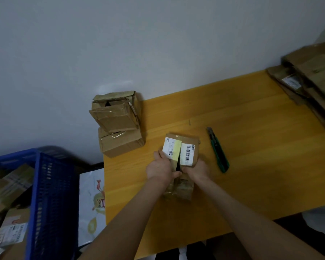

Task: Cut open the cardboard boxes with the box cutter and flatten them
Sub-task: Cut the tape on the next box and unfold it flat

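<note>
A small cardboard box [189, 145] with white shipping labels lies on the yellow wooden table [251, 166]. Its top is split along the middle, with a dark gap between the two flaps. My left hand [161, 168] grips the left flap and my right hand [197, 170] grips the right flap, thumbs at the gap. The green box cutter [218, 150] lies on the table just right of the box, touched by neither hand.
Three taped cardboard boxes [118, 122] are stacked at the table's far left corner against the wall. Flattened cardboard [308, 81] is piled at the far right. A blue plastic crate [51, 199] with more boxes stands left of the table.
</note>
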`<state>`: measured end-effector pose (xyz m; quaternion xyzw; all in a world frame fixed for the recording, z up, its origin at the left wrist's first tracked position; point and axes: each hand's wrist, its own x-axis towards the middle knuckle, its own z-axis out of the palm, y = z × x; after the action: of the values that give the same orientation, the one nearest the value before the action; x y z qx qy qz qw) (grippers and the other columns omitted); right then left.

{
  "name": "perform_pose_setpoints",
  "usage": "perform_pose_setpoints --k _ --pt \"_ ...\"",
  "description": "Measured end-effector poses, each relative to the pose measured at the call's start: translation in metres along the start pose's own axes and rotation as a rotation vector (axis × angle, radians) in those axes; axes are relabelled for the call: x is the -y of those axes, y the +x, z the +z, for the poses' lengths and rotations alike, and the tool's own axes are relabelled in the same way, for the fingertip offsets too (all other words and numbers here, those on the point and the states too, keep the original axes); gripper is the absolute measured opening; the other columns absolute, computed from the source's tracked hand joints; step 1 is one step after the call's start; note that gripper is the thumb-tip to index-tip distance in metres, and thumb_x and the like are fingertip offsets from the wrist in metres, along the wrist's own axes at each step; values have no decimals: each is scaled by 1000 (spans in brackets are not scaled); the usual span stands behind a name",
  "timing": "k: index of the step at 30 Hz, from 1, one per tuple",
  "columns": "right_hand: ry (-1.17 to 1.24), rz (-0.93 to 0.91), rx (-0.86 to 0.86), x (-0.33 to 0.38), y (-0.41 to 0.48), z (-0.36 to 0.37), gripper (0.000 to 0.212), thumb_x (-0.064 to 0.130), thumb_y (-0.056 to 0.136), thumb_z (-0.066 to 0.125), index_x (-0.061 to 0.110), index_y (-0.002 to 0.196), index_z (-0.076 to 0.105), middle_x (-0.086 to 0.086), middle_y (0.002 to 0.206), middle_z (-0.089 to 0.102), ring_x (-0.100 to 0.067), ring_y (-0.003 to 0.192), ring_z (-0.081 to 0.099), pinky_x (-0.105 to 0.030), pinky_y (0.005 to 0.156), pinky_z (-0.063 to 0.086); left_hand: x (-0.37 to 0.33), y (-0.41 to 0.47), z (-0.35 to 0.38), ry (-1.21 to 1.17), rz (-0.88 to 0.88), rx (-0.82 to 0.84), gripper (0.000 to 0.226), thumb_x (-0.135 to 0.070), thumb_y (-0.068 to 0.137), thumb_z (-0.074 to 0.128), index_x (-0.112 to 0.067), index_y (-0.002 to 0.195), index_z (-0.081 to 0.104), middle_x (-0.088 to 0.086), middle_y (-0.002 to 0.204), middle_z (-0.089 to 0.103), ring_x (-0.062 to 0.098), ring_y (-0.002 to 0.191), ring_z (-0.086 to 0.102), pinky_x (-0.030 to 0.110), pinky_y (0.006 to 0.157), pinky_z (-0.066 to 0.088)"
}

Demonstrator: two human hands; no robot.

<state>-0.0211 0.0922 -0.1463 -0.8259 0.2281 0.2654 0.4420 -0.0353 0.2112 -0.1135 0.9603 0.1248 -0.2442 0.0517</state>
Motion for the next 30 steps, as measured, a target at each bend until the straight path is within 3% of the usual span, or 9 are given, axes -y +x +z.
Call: perform_pose_setpoints --k 4,8,12,14,17,20,24,27,30 --pt "9 18 7 0 1 -2 39 11 83 72 8 119 58 -10 121 63 -26 110 60 -26 74 44 0 4 -4 6 47 20 80 -49 87 60 0 140 25 11 134 34 24 102 59 29 65 43" --pt "0 20 18 -4 4 -4 41 13 84 71 9 122 57 -10 122 62 -26 110 60 -27 74 46 14 12 -13 -83 124 93 72 -46 91 55 1 139 30 16 133 42 31 112 54 35 80 45" --pt "10 37 26 -5 5 -6 40 16 83 72 10 120 57 -10 122 62 -26 109 60 -31 77 49 22 10 -23 -126 179 153 59 -40 95 50 0 136 35 17 128 46 31 111 53 35 84 43" --pt "50 50 33 -6 5 -6 41 16 83 73 10 121 57 -11 122 62 -27 110 60 -36 84 52 27 8 -28 -188 208 197 46 -35 96 48 -3 128 43 16 120 51 28 102 53 32 80 41" --pt "111 79 59 -5 1 -14 41 12 84 71 9 122 56 -12 124 61 -29 113 58 -38 84 51 47 8 -30 -485 148 199 19 -22 95 48 -5 99 56 9 92 59 22 82 55 27 68 40" --pt "171 80 113 -7 -3 -20 42 9 85 69 11 124 55 -12 126 59 -31 116 57 -43 89 50 63 -1 -30 -765 28 196 16 -10 93 48 -12 78 53 2 74 54 16 68 51 25 57 36" --pt "-27 -20 -13 2 -15 -8 74 21 85 71 10 144 28 -11 135 52 -28 120 54 -37 88 48 59 -9 -27 -629 111 128 14 -11 95 47 -11 84 55 7 85 58 22 82 55 30 64 41" --pt "-174 -2 -104 13 -22 2 113 55 76 71 10 152 1 -8 150 30 -31 128 45 -42 91 45 49 -15 -33 -561 203 59 14 -11 96 47 -5 95 60 16 93 64 30 89 60 35 74 46" --pt "-238 79 -142 19 -20 -6 119 61 70 73 7 150 3 -12 148 31 -32 126 44 -42 91 45 43 -21 -43 -561 279 62 16 -13 97 47 -3 100 60 16 98 65 29 92 61 33 75 47"
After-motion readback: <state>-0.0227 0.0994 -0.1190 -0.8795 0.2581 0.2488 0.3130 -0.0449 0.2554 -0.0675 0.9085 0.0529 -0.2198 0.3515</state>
